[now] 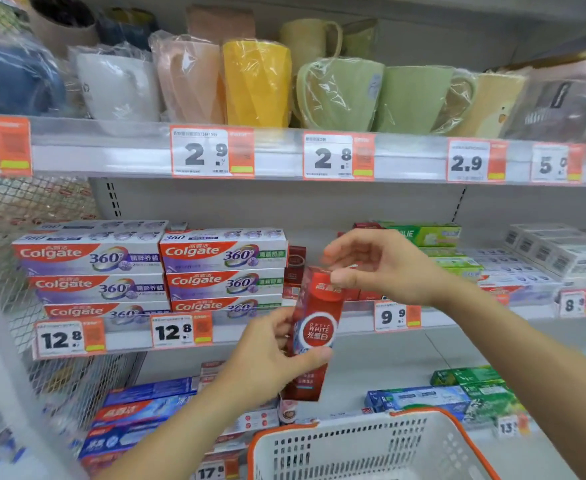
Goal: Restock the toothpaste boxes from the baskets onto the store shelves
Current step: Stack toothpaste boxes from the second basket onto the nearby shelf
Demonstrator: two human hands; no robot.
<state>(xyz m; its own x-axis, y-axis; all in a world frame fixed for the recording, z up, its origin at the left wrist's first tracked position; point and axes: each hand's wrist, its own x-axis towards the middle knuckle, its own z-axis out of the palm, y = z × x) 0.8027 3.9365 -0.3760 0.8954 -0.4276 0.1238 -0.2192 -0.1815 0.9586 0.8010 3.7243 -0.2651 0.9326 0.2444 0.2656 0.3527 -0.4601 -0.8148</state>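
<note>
A red toothpaste box point(314, 332) is held upright in front of the middle shelf point(354, 329), above the basket point(364, 445). The left hand point(271, 355) grips its lower half, fingers curled round it. The right hand point(378, 268) is pinched at its top end. The carton is judged light, stiff, crushable at the flaps; the long sides are best gripped.

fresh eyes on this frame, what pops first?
The red toothpaste box, held upright mid-frame: the left hand grips its lower half while the right hand touches its top. Behind it to the left, stacked Colgate 360 boxes fill the middle shelf above 12.8 price tags. Wrapped pastel cups line the top shelf, and a white basket with an orange rim sits at the bottom.
</note>
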